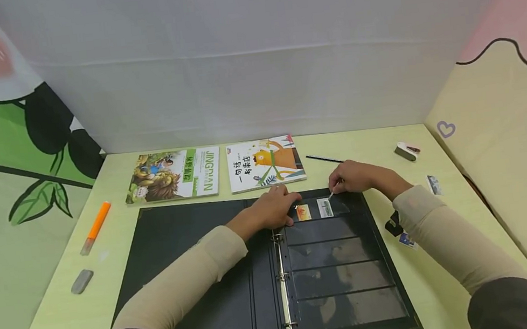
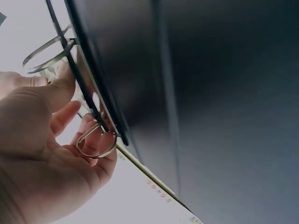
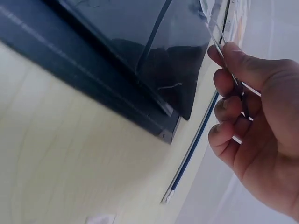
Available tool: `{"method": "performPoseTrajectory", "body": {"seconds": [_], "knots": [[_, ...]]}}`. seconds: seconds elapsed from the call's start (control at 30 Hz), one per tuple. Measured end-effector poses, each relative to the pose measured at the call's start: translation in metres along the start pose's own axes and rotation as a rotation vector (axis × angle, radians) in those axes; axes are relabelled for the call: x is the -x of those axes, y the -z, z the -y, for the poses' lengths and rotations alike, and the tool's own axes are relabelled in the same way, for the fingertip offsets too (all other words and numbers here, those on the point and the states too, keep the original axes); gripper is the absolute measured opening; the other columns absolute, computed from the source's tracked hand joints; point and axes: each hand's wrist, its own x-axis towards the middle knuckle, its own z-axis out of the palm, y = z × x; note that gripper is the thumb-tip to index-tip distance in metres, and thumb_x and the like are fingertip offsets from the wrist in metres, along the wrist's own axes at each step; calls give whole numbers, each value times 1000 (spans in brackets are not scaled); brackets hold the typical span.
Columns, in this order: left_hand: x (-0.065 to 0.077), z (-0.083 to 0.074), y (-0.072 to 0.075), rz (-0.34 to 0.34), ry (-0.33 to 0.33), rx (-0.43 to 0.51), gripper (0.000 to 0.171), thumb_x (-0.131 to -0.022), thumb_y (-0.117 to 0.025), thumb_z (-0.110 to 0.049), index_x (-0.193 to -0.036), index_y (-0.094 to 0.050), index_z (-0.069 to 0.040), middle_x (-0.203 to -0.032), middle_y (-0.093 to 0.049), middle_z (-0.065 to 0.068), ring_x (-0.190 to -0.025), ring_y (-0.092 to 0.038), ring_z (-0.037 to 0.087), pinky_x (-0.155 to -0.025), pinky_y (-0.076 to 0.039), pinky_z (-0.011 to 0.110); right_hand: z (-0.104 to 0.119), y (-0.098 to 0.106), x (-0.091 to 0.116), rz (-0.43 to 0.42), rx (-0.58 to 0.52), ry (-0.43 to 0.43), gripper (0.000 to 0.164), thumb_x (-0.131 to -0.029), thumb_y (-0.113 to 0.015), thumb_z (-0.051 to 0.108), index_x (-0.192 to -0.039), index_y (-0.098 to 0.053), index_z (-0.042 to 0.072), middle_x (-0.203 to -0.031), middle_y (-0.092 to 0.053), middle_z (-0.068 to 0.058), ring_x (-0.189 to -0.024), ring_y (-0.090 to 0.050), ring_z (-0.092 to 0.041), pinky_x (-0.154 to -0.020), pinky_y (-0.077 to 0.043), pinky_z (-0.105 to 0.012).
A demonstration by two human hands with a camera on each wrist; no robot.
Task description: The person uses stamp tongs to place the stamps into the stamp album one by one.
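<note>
An open black ring binder [image 1: 198,280] lies on the table, its right side holding a black page [image 1: 340,280] with clear pocket strips. In the top strip sit an orange-yellow stamp [image 1: 303,212] and a pale stamp with a greenish picture [image 1: 325,208]. My left hand [image 1: 275,206] pinches the page's top inner part beside the metal rings [image 2: 97,142]. Thin metal tweezers [image 3: 223,58] are held between the thumb and fingers of my right hand [image 1: 350,177]. Their tips reach the pocket beside the pale stamp in the head view.
Two picture books [image 1: 172,176] [image 1: 265,163] and a thin dark stick [image 1: 323,158] lie behind the binder. At left are an orange-handled tool [image 1: 96,227] and a grey oval object [image 1: 82,281]. Loose stamps [image 1: 434,184] [image 1: 407,241], a small black object [image 1: 393,224] and a stapler [image 1: 406,152] lie right.
</note>
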Motion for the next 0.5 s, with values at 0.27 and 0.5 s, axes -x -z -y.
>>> {"method": "performPoseTrajectory", "body": {"seconds": [0.27, 0.5], "knots": [[19, -13, 8, -38, 10, -67, 63, -88, -65, -45, -141, -44, -19, -129, -48, 7, -117, -43, 26, -99, -35, 47, -27, -5, 39, -150, -55, -40, 18, -97, -56, 24, -104, -71, 17, -100, -70, 2, -85, -63, -12, -77, -49, -37], [32, -29, 9, 13, 24, -117, 62, -84, -67, -52, -135, -50, -19, -128, -52, 5, -114, -44, 25, -96, -32, 48, -62, -8, 88, -207, -148, -184, 23, -99, -52, 26, -106, -70, 13, -98, -70, -3, -76, -55, -10, -71, -44, -32]]}}
